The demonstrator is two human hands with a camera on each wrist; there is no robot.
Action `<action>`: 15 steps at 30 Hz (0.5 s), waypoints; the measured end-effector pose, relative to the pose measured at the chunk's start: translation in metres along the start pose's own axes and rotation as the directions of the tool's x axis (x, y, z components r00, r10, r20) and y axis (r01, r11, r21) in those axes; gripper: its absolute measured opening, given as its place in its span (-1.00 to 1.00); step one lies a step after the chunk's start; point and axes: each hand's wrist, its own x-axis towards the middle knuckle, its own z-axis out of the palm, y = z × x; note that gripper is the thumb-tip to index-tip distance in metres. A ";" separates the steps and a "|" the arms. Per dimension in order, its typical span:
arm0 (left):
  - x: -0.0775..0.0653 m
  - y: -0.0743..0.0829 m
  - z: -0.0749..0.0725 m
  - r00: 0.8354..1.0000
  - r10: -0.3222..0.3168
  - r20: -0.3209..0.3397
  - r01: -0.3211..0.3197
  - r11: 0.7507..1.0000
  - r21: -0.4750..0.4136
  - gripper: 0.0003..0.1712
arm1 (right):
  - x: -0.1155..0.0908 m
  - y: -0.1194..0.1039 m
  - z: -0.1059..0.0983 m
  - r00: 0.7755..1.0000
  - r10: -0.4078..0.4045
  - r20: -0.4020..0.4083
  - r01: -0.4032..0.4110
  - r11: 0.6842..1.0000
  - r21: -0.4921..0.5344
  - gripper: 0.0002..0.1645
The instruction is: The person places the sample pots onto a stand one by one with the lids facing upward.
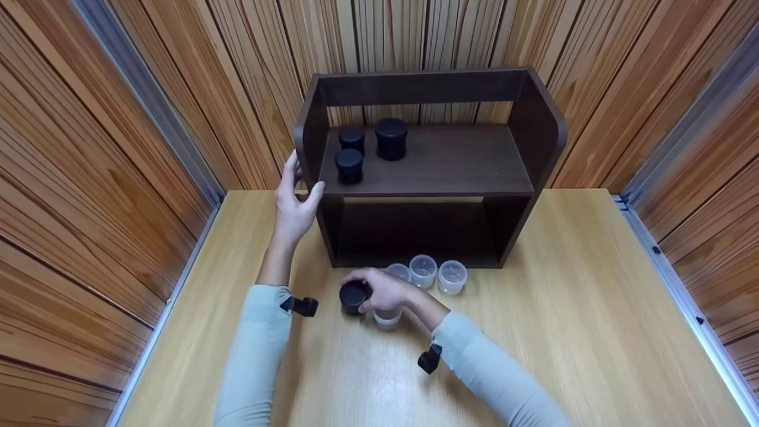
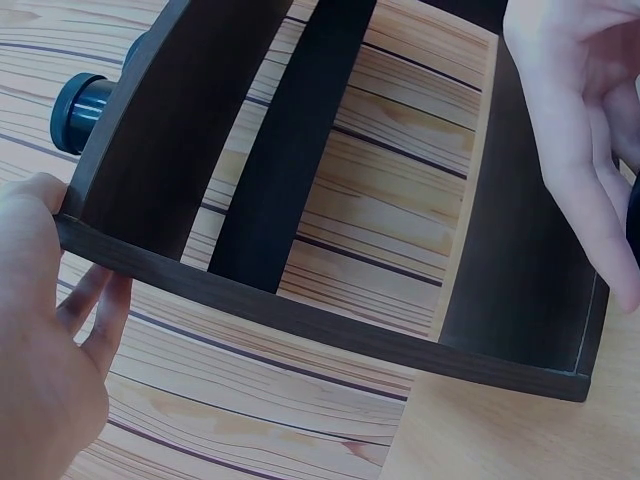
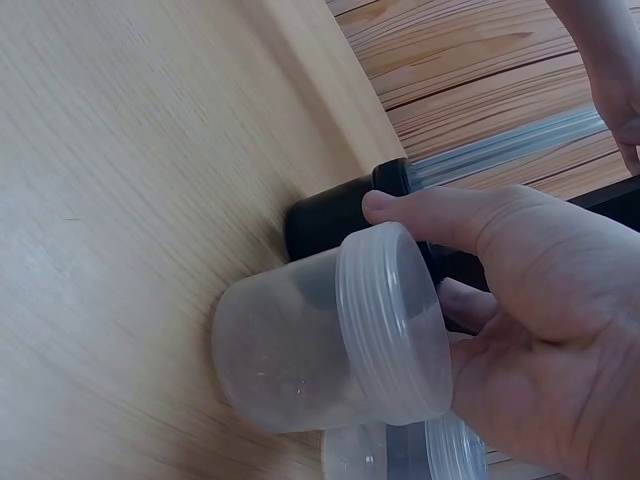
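Observation:
My right hand [image 1: 386, 289] grips a black lidded jar [image 1: 353, 298] around its lid, thumb on one side and fingers on the other. The jar stands upright on the table in front of the shelf. Right beside it, partly under my hand in the head view, is a translucent plastic jar [image 3: 290, 340] with a ribbed lid. My left hand [image 1: 295, 207] holds the left side panel of a dark brown two-tier shelf [image 1: 450, 160], with the thumb at the front edge and the fingers around the outside.
Three black jars, two smaller ones [image 1: 349, 166] and a larger one [image 1: 391, 140], stand at the left of the upper tier. More translucent jars [image 1: 452, 277] stand just before the shelf's lower opening. Wood-patterned walls [image 1: 148, 118] enclose the table [image 1: 569, 332].

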 end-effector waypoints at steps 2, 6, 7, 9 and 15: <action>-0.001 0.000 0.000 1.000 -0.003 0.000 0.003 1.000 -0.002 -0.13 | 0.000 0.001 0.000 1.000 0.001 -0.007 -0.001 1.000 0.001 -0.18; -0.002 0.000 0.000 1.000 -0.012 -0.003 0.012 1.000 0.004 -0.13 | -0.002 0.003 0.000 0.999 -0.012 -0.030 0.013 1.000 0.021 -0.18; -0.002 0.000 0.000 1.000 -0.014 -0.003 0.014 1.000 0.004 -0.13 | -0.003 0.003 -0.001 0.999 -0.019 -0.038 0.020 0.999 0.029 -0.18; -0.001 0.000 0.000 1.000 -0.014 -0.003 0.014 1.000 0.006 -0.12 | -0.003 0.003 -0.003 0.998 -0.037 -0.056 0.039 0.998 0.043 -0.19; 0.000 0.001 0.000 1.000 -0.004 0.003 0.004 1.000 0.015 -0.12 | -0.008 -0.002 -0.014 0.995 -0.023 -0.094 0.036 0.989 0.145 -0.18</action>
